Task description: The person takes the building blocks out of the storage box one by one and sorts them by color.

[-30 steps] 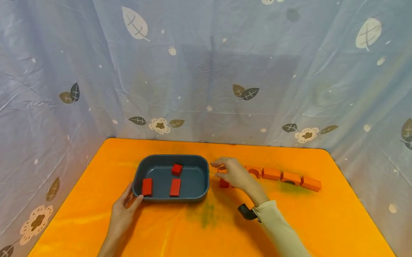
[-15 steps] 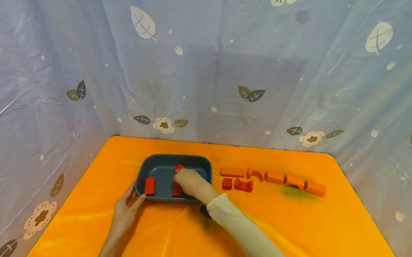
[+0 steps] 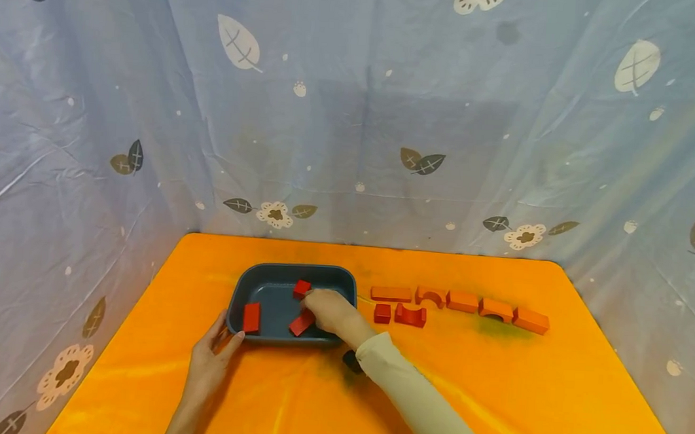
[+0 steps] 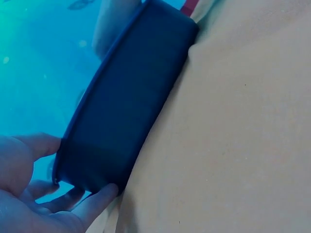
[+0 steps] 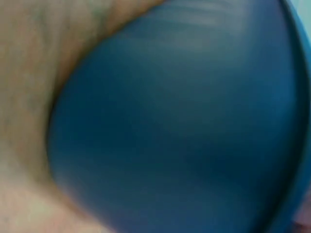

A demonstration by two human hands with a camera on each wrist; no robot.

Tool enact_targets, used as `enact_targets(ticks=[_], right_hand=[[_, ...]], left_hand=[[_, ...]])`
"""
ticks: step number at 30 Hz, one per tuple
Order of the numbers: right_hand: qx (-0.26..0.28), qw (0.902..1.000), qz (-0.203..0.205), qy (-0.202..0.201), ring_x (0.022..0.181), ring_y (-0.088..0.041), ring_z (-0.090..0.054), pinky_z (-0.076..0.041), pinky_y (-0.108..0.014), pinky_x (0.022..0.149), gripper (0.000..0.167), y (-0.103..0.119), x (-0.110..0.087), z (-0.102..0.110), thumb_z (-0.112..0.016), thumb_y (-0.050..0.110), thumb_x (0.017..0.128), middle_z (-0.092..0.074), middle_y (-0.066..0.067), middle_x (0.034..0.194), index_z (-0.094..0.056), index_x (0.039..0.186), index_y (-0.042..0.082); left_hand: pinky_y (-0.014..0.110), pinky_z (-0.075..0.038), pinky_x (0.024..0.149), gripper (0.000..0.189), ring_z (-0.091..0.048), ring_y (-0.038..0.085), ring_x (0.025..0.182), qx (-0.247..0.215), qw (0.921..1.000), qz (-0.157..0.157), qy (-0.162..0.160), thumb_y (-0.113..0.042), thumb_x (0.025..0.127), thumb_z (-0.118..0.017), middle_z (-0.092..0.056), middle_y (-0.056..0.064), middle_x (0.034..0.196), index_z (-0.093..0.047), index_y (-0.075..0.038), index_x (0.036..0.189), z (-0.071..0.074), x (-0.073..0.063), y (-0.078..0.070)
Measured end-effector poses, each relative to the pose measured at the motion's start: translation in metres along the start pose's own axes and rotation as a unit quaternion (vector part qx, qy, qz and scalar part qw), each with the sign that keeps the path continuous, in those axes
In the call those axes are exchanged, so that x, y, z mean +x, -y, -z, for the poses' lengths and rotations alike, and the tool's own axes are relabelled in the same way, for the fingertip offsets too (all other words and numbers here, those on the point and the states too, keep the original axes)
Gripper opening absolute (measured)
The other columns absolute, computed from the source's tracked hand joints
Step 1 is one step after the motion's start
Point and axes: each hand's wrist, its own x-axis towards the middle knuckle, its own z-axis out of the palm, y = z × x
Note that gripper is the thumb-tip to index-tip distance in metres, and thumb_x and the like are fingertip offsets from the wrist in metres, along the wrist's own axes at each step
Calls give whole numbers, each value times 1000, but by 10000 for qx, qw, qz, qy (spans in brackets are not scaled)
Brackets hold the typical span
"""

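one red block shows partly under the right hand, whose hold is unclear; left hand grips tray

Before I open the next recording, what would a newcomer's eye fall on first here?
Probably the orange tabletop, low in the head view. Next, the dark tray left of centre, red blocks inside, left hand at its near-left corner, right hand inside it. Orange blocks line up to its right.
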Motion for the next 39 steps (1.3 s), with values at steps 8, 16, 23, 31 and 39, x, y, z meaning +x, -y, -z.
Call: enact_targets(ticks=[8, 16, 23, 31, 39], right_hand=[[107, 9986, 50, -523, 91, -14, -62, -54, -24, 85, 25, -10, -13, 14, -72, -3, 82, -69, 5, 102, -77, 96, 17], [187, 9964, 365, -746, 89, -17, -65, -55, -23, 83, 25, -15, -23, 21, -73, -7, 80, -70, 1, 95, -78, 97, 12], [1218, 9847, 625, -1078, 95, -19, -66, -56, -20, 81, 23, -25, -32, 23, -77, -2, 81, -70, -6, 107, -77, 103, 6], [3158, 9412, 213, -1178, 99, -24, -67, -59, -25, 81, 31, -51, -54, 23, -76, 1, 83, -65, -12, 119, -72, 114, 1], [4543, 8694, -748, -1796, 112, -32, -62, -60, -33, 82, 33, -95, -96, 14, -80, 5, 80, -67, -15, 118, -74, 111, 1]], left_hand=[[17, -35, 106, 69, -31, 31, 143, 14, 10000, 8, -1, -15, 99, -59, -25, 13, 159, -21, -4, 156, -1, 1, 0], [18, -36, 105, 70, -33, 34, 142, 86, 9999, -97, -70, -16, 98, -62, -27, 15, 158, -24, -3, 155, -1, -1, 1], [2, -35, 93, 71, -33, 36, 141, 108, 9999, -85, -43, -18, 98, -61, -27, 17, 158, -22, -4, 155, -1, -2, 1], [10, -37, 99, 70, -34, 33, 141, 246, 9997, -15, -40, -19, 99, -61, -29, 15, 158, -22, -4, 156, -1, -2, -1], [-2, -36, 88, 69, -34, 36, 141, 145, 9999, -84, -33, -18, 99, -60, -29, 17, 157, -23, -4, 155, -2, -3, -1]])
